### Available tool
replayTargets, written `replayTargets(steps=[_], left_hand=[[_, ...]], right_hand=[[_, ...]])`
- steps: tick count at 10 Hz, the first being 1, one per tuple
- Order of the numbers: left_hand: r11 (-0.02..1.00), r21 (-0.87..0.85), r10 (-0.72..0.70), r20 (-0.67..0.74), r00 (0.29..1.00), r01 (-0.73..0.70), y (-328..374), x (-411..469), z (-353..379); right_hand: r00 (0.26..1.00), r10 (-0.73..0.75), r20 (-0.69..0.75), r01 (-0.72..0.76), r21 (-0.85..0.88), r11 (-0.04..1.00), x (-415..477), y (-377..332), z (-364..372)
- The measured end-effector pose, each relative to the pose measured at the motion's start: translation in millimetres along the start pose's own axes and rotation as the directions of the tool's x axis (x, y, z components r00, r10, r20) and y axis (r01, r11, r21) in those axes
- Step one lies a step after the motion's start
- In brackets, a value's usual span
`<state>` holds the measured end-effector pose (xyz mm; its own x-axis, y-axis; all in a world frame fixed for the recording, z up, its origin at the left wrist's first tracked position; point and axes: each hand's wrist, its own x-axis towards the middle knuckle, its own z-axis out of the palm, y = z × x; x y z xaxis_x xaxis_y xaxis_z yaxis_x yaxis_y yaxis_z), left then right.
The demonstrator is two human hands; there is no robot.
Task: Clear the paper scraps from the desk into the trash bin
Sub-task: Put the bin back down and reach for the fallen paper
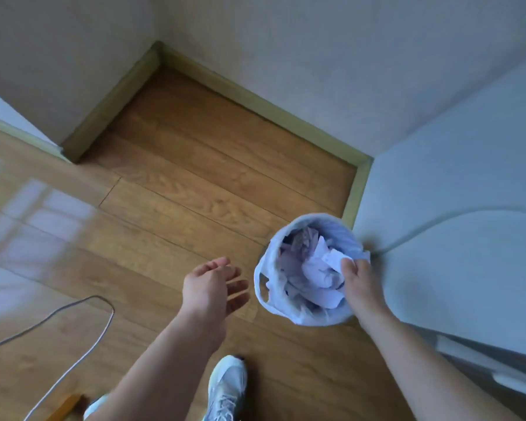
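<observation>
A small round trash bin (263,287) with a pale liner stands on the wooden floor, right of centre. It holds several crumpled paper scraps (313,275). My right hand (359,278) reaches over the bin's right rim, fingers closed on a white crumpled scrap (334,257) held above the pile. My left hand (214,284) hovers left of the bin, fingers spread, holding nothing. The desk is not in view.
A white appliance or cabinet (468,208) stands right of the bin, touching it. A grey cable (82,338) loops over the floor at lower left. My white shoe (227,387) is at the bottom centre. Walls with skirting board (255,101) form a corner beyond.
</observation>
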<state>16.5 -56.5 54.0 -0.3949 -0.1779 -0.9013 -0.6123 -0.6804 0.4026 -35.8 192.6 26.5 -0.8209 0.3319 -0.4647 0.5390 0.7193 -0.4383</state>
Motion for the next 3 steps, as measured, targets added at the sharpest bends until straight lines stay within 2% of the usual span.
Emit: replayTargets(steps=[1, 2, 3], left_hand=[[0.996, 0.092, 0.011, 0.02, 1.0, -0.013, -21.8, 26.4, 17.8], [0.986, 0.162, 0.019, 0.031, 0.999, -0.024, -33.6, 45.0, 28.0], [0.976, 0.217, 0.029, 0.034, 0.999, -0.036, -37.2, 53.1, 35.1]], right_hand=[[0.998, 0.057, 0.018, -0.056, -0.036, 0.998, 37.4, 26.1, 9.5], [0.989, 0.047, 0.141, -0.024, -0.158, 0.987, 63.2, 30.2, 21.2], [0.99, 0.053, 0.134, -0.036, -0.126, 0.991, 70.2, 28.2, 23.0]])
